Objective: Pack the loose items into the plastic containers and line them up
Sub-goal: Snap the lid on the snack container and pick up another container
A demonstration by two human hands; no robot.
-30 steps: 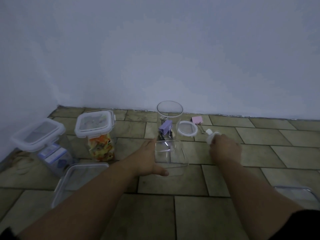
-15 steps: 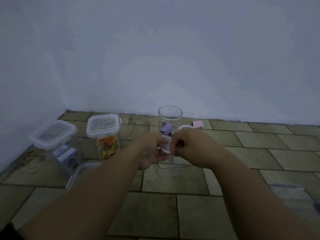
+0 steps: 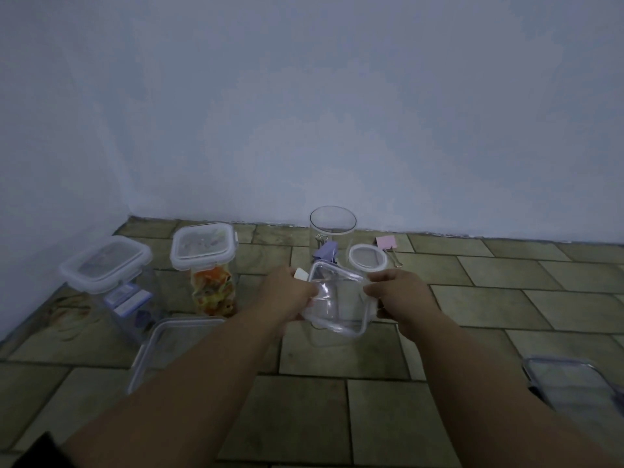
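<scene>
My forearms extend forward from the bottom edge over the tiled floor (image 3: pixel 304 417). Nearest to me, a clear lid (image 3: pixel 169 339) lies flat on the floor beside my left forearm, and the corner of another clear container (image 3: pixel 574 386) shows at the right edge. Ahead of these, my left hand (image 3: pixel 287 295) and right hand (image 3: pixel 401 295) hold a clear square container (image 3: pixel 339 298) between them, raised off the floor and tilted so that its open mouth faces me. My left fingers are closed on its left rim, with the thumb on the near face; my right fingers are closed on its right rim. A small white piece (image 3: pixel 300 274) shows at my left fingertips, against the upper left corner of the container; I cannot tell what it is. Left of my hands stand two lidded containers: one with colourful contents (image 3: pixel 211 265), and farther left one with white and blue items (image 3: pixel 108 282); both lids are seated. A loose coil of rubber bands (image 3: pixel 72 312) lies on the floor at the far left, by the wall. Just beyond my hands, a round white-rimmed lid (image 3: pixel 368 257) lies flat. Behind it, near the wall, stands an open clear round jar (image 3: pixel 332 228) holding a purple binder clip (image 3: pixel 326 252). To the right of the jar, a pink binder clip (image 3: pixel 386 243) lies loose on the floor.
</scene>
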